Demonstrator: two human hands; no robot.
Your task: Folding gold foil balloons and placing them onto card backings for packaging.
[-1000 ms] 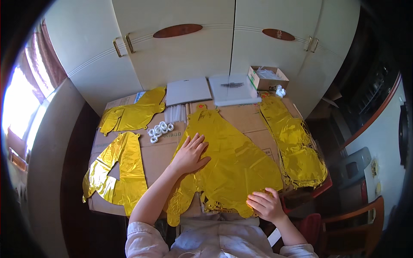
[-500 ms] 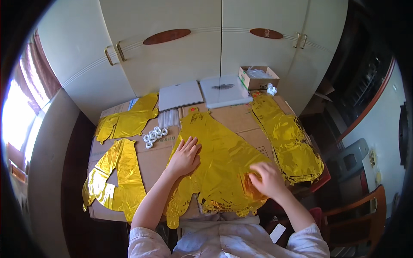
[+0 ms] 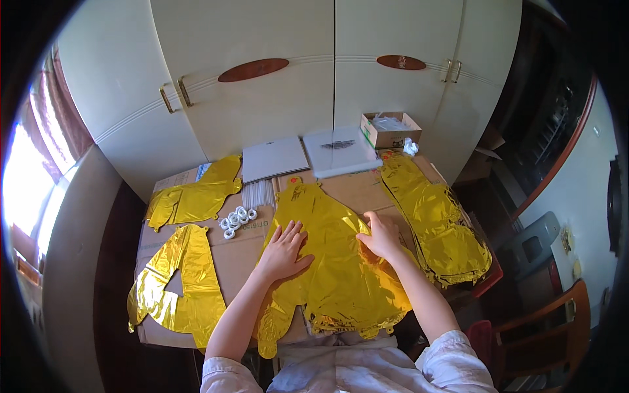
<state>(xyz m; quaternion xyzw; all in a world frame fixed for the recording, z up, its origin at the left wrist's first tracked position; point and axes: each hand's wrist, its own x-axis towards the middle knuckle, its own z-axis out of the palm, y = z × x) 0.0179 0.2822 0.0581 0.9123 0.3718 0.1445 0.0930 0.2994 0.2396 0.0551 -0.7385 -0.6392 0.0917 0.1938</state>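
"Where is the left hand (image 3: 283,252)?"

"Palm down on the large gold foil sheet (image 3: 331,281), fingers spread and pointing away from the body. It grips nothing; it just lies flat near the sheet's left edge."

"And the right hand (image 3: 381,237)?"

"At the sheet's right side, a little farther out than the left hand, thumb and fingers bent. I cannot tell whether they pinch the foil or only touch it. Orange reflections show in the foil just below that hand."

"So the sheet lies under both?"

"Yes, under and between them, running on toward the body, on brown cardboard (image 3: 239,254)."

"What sits to the left of the left hand?"

"White rolls (image 3: 237,223) in a cluster, nearer than the gold piece with a gap in it (image 3: 196,275). Another gold piece (image 3: 200,195) lies beyond the rolls."

"Past the right hand?"

"Gold foil pieces (image 3: 452,239) to its right, and well beyond it a small box (image 3: 397,139) with clear plastic inside."
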